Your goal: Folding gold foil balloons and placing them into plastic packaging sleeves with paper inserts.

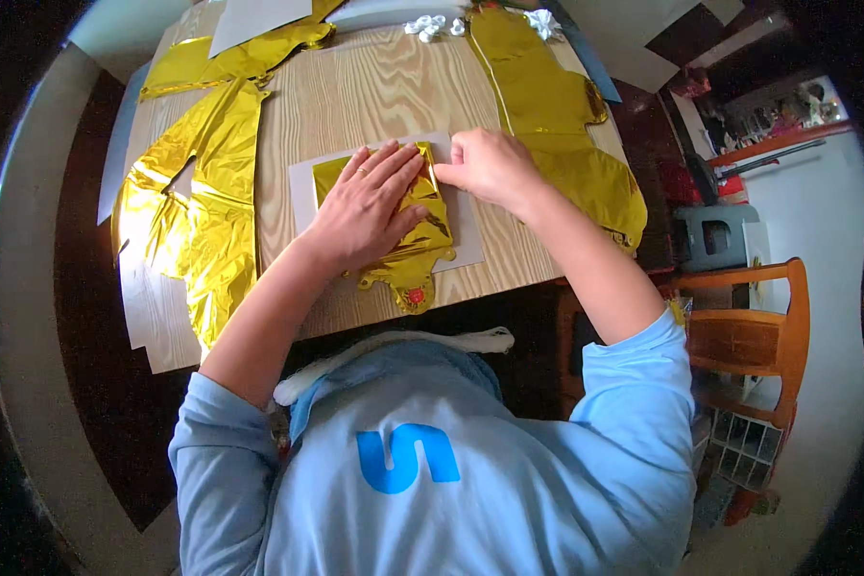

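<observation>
The left hand (370,206) lies flat and unclenched on a folded gold foil (436,223), which sits directly beneath it on a pale card (467,242). The right hand (490,168), fingers curled, meets the foil's right edge; whether it pinches it, I cannot tell. More gold foil (216,178) spreads left of the left hand.

Folded gold piece (403,259): metallised film or foil by look, mirror-glossy, creased. Backing sheet (467,242) beneath: matt, smooth, pale, paper or card. Bench (355,82): wood-grain surface, low sheen. Left gold shape (226,182): same shiny film, heavily wrinkled, with blown-out highlights. Right gold shape (542,91): same film, smoother, duller in this light. Shirt (518,480): matt, soft cloth. Chair (739,346): brown wood, slight gloss. Grey stool (712,235): plastic-looking, smooth.
</observation>
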The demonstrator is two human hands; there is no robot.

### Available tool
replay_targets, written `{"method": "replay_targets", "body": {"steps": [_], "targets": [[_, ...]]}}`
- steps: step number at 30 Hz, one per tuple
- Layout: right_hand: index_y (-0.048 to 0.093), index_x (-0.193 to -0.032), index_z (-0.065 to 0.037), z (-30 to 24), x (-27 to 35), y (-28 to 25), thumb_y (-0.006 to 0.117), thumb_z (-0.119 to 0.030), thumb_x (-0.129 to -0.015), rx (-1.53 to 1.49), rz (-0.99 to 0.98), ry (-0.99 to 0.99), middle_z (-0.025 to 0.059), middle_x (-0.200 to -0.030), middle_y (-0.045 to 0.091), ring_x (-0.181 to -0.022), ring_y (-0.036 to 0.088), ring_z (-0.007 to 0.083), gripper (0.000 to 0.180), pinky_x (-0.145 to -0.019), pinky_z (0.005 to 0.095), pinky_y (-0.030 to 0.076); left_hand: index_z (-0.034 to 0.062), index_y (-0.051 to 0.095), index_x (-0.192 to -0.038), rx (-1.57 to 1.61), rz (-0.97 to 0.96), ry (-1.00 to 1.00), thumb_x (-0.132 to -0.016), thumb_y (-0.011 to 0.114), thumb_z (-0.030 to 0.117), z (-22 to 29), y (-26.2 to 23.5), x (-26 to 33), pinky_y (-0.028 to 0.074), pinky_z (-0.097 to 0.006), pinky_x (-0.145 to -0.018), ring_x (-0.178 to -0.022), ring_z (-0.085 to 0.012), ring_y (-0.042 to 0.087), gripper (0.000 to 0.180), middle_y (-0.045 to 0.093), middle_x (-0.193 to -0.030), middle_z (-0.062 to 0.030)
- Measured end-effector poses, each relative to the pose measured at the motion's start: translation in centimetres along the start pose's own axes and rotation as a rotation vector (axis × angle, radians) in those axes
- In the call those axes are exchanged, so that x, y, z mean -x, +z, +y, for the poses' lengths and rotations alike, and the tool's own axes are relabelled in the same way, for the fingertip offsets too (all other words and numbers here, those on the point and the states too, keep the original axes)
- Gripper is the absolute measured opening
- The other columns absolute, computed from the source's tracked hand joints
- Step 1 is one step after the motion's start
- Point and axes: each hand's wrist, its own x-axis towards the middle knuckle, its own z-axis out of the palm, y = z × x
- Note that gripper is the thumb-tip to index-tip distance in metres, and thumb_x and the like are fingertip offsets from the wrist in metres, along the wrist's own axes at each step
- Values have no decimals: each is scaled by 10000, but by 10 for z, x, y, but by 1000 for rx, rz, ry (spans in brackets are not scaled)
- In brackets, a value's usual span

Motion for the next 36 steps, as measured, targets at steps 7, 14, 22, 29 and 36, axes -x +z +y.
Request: {"method": "replay_targets", "body": {"steps": [7,14,22,29,36], "targets": [[663,-814,-45,14,14,9,758,-236,-783,-151,78,-138,113,-774,654,-731,651,278,215,-680,402,508,-2,410,-1455,-51,-33,-1,-980,489,456,2,4,-1,184,-489,-1202,-1450,-328,310,665,393,-1524,-182],[726,-989,-96,37,23,23,735,-154,-822,-61,314,-561,63,-899,611,-817,626,247,177,-728,389,484,7,364,-1489,-108,-48,25,-997,390,554,2,6,0,143,-489,-1210,-1472,-322,268,736,342,-1557,-183],[738,-981,-139,32,32,16,753,-173,-789,86,304,-646,60,-968,606,-893,626,257,196,-787,405,459,12,356,-1494,-90,-25,12,-991,380,583,3,7,0,142,-495,-1208,-1473,-319,263,761,336,-1561,-177],[746,-1038,-105,44,31,16,708,-80,-833,-82,225,-684,106,-1088,617,-968,629,282,210,-843,383,493,16,343,-1501,-143,-25,21,-997,362,586,3,10,0,144,-494,-1207,-1471,-318,269,761,339,-1560,-175],[742,-954,-87,42,21,11,655,-107,-869,-341,216,-360,129,-1056,640,-902,652,259,123,-727,349,537,1,371,-1471,-56,56,49,-998,397,559,1,11,1,176,-504,-1197,-1453,-342,298,732,344,-1547,-202]]}}
